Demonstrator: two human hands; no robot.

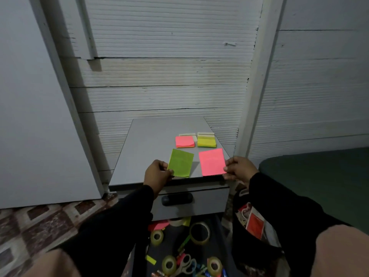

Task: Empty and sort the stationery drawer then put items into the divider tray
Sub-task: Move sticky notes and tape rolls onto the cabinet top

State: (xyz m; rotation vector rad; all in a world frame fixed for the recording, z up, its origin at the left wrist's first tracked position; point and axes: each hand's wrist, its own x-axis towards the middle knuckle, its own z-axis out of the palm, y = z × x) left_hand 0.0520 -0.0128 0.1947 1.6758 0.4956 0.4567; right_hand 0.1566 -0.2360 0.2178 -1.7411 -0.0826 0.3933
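My left hand [158,172] pinches the near left corner of a green sticky-note pad [181,163] on the grey cabinet top [147,148]. To its right, my right hand [237,169] grips the right edge of a pink sticky-note pad [212,161], which lies flat by the front edge. Behind them sit a smaller pink pad [184,141], a yellow pad [206,141] and two white pads [187,134]. The drawer [207,202] below, with its black handle [177,199], is shut.
On the dark mat on the floor lie several tape rolls [200,232], scissors [185,263], loose notes and pens. A black bag [253,222] with papers stands to the right. A white wall rises behind the cabinet, and a dark green surface [319,168] lies at right.
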